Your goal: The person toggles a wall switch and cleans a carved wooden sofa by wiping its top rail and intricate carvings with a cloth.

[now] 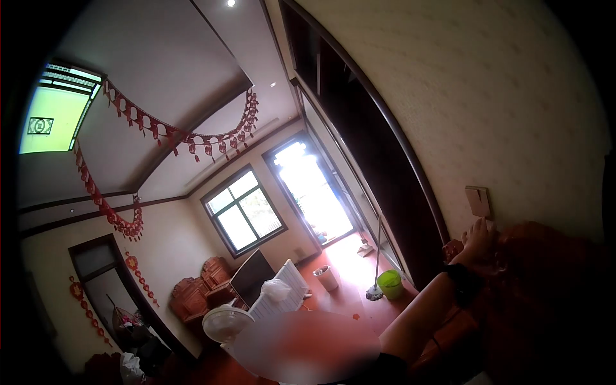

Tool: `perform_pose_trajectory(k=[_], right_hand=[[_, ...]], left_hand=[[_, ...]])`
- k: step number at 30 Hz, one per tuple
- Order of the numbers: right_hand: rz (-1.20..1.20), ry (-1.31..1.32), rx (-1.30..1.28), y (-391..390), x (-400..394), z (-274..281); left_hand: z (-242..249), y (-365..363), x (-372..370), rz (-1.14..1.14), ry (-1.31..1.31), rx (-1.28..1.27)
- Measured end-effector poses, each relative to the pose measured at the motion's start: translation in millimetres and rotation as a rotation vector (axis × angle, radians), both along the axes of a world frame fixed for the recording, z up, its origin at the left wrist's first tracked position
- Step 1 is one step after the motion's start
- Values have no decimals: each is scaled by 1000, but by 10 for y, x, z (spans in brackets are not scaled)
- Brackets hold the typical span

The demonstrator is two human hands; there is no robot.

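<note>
From my feed the view is tilted hard. The biggest thing is the pale wall on the right, then the ceiling with two lit spots. Next come one dark doorframe, one bright doorway and one window. Red garlands hang in swags, three across the ceiling as far as I can count, with more strings by the far door. On the floor I count one white fan, one green bucket with one mop beside it, and one white bin. Then the work itself: one arm with a dark wristband rises from the lower edge to the wall. I take it for the right hand, though the angle leaves that unsure. Its fingers are stretched upward and hold nothing. The single switch sits on the wall just above the fingertips. I cannot tell whether they touch the plate, so I judge the reach nearly complete and the press itself not yet shown. The left hand is out of frame. A blurred patch covers the lower middle.
</note>
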State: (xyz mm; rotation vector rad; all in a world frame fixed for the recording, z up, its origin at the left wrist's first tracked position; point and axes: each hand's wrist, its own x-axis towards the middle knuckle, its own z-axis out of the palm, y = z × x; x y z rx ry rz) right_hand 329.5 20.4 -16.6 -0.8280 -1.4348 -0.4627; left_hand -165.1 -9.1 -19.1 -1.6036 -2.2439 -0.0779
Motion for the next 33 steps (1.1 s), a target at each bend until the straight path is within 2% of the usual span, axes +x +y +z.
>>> perform_pose_trajectory(k=[3, 5, 8, 9, 10, 11, 13, 14, 16, 17, 18, 20, 22, 23, 27, 30, 33], right_hand=[[4, 0, 15, -5, 43, -27], [-16, -19, 6, -48, 7, 57], [-78, -71, -41, -33, 53, 11], [-107, -98, -56, -41, 47, 12], [-139, -140, -72, -5, 76, -31], [-178, -192, -88, -41, 99, -36], [-580, -373, 69, -56, 129, -107], [-774, -480, 155, -39, 158, -197], [-476, -33, -455, 306, 322, -554], [-465, -36, -245, 246, 153, -456], [-345, 13, -447, 65, -17, -280], [-292, -141, -90, -105, -464, 65], [-293, -274, 55, -140, -824, 258], [-305, -371, 24, -149, -1010, 275], [-56, -300, -17, -160, -1763, 325], [34, -429, -48, -167, -2217, 324], [66, -470, -90, -133, -2100, 325]], left_hand=[[-53, 24, 0, 28, -140, 17], [-377, 115, -251, -120, 2, 176], [-334, -57, 31, -122, 11, 323], [-346, -65, 43, -130, -83, 335], [-383, -73, 121, -175, -326, 569], [-289, -156, 231, -229, -378, 599], [-287, -183, 293, -486, -402, 685], [-255, -188, 380, -539, -447, 640], [-173, -190, 593, -442, -493, 609], [-149, -187, 630, -414, -487, 603], [-158, -186, 637, -420, -477, 628], [-141, -198, 652, -481, -501, 639], [-152, -206, 667, -475, -514, 656], [-166, -199, 657, -480, -508, 661], [-206, -183, 643, -466, -478, 680], [-220, -165, 632, -468, -450, 706], [-212, -181, 630, -456, -408, 702]])
